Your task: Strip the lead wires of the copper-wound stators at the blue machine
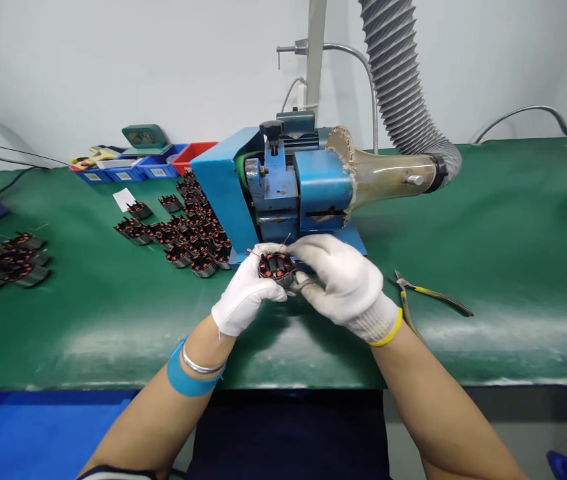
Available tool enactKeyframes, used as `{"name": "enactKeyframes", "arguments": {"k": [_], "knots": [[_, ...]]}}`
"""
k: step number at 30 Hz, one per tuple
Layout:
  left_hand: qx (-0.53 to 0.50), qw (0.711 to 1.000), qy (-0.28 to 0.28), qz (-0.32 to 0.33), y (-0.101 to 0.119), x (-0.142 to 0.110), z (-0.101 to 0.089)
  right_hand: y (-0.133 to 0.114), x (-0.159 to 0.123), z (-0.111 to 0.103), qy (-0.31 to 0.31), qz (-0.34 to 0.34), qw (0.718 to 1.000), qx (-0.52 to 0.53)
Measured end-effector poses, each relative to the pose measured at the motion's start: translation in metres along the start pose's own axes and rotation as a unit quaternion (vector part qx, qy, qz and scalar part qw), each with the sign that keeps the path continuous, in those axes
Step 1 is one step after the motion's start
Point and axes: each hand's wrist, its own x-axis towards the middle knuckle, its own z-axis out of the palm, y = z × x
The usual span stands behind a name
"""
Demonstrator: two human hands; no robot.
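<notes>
A wound motor stator with copper coils and thin wire ends sticking up is held in front of the blue machine. My left hand, in a white glove, is closed around its left side, thumb across the front. My right hand, in a white knit glove with a yellow cuff, has its fingers bent in at the stator's right edge and touches it. What lies exactly between those fingertips is partly hidden. Just behind both hands stands the blue belt-driven machine.
Many more stators stand left of the machine, with another group at far left. Yellow-handled cutters lie on the green mat to the right. Behind are blue bins, a red bin and a grey hose.
</notes>
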Motion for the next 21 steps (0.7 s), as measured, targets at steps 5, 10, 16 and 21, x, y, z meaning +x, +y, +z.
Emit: {"name": "enactKeyframes", "arguments": {"k": [5,10,16,21], "knots": [[-0.018,0.997,-0.067,-0.043,0.002,-0.002,0.000,-0.004,-0.003,0.011,0.013,0.094,0.994,0.063],[-0.006,1.000,-0.012,0.012,0.003,-0.005,0.005,0.012,-0.003,0.004,0.142,0.263,0.909,0.292],[0.188,0.964,0.081,0.169,-0.002,0.000,0.000,-0.001,-0.003,-0.003,-0.041,0.124,0.965,0.226],[0.231,0.949,0.074,0.203,-0.007,-0.003,0.002,0.013,-0.004,-0.014,-0.035,0.187,0.945,0.267]]}}
